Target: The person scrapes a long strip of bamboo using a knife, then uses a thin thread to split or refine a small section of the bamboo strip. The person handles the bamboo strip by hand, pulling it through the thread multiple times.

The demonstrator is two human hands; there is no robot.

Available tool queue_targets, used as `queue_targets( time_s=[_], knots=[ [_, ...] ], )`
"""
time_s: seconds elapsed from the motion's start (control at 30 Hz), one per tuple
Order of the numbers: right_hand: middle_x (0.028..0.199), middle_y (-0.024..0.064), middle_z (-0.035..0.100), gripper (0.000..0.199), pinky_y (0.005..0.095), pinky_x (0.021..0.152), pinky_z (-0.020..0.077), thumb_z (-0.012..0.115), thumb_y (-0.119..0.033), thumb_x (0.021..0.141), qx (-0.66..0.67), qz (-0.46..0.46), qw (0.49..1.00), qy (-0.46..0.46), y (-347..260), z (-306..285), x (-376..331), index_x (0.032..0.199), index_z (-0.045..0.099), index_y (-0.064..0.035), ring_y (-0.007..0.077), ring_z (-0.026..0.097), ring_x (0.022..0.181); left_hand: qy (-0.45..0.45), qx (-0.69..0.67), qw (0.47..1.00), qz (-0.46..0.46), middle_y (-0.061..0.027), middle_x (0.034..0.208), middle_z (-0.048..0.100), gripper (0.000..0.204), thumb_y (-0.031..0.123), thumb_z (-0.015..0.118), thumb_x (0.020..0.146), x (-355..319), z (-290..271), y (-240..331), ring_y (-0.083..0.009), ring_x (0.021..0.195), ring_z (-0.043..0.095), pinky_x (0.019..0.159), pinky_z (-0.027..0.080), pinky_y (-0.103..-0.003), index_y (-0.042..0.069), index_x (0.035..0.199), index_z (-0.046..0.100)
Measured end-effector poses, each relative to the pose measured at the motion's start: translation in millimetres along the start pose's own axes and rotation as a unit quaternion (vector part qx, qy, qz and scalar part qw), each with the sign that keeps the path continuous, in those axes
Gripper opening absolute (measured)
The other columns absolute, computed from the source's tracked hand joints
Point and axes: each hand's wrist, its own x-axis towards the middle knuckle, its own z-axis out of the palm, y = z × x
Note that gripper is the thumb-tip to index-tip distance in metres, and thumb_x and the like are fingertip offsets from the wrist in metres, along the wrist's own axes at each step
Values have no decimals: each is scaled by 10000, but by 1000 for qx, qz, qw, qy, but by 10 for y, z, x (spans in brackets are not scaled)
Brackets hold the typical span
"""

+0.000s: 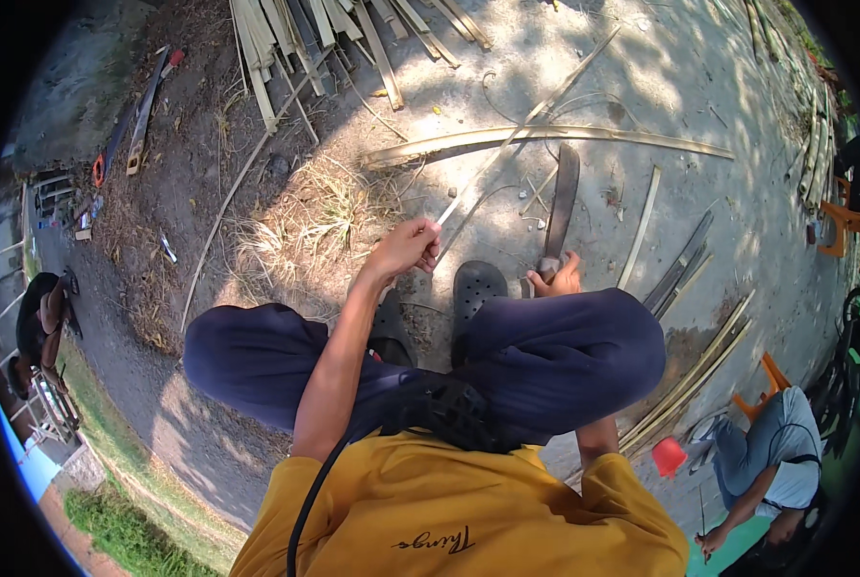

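My left hand (406, 248) is closed around the near end of a long, thin bamboo strip (495, 157), which slants away to the far right. Its far part crosses above a wider, pale bamboo slat (632, 138); I cannot tell whether they touch. Beside my right knee, my right hand (558, 279) grips a machete (564, 197) by its handle, partly hidden by the fingers and knee. The dark blade points away from me, its tip near the wide slat. Between my hands are my dark clogs (478, 288).
Split bamboo (276, 38) is piled at the far left, near pale shavings (324, 216). A handsaw (147, 115) lies left. More strips (680, 260) lie right. A person (771, 462) sits at the lower right near a red container (669, 457); another person (43, 322) is far left.
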Motion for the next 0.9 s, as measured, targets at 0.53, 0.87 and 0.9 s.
queue_targets(
  time_s=[0.53, 0.87, 0.9],
  knots=[
    [1038, 307, 716, 825, 553, 914, 505, 743, -423, 827, 102, 78, 991, 27, -68, -267, 69, 1494, 428, -54, 502, 686, 1024, 143, 120, 957, 223, -54, 692, 594, 276, 218, 531, 1070, 401, 327, -519, -126, 620, 559, 579, 435, -321, 3, 1049, 703],
    [613, 148, 550, 614, 371, 591, 438, 601, -340, 1044, 189, -65, 979, 38, -59, -668, -452, 1554, 432, -43, 226, 538, 542, 15, -74, 994, 82, 38, 695, 543, 301, 244, 490, 1101, 534, 327, -594, -55, 572, 464, 532, 402, -243, 31, 1131, 700],
    [613, 151, 544, 623, 376, 582, 426, 613, -325, 1037, 150, -92, 984, 20, -158, -731, -539, 1567, 416, -63, 237, 536, 532, -28, -105, 993, 46, 52, 694, 514, 298, 248, 473, 1108, 517, 332, -545, -43, 563, 436, 513, 384, -235, 34, 1137, 679]
  ],
)
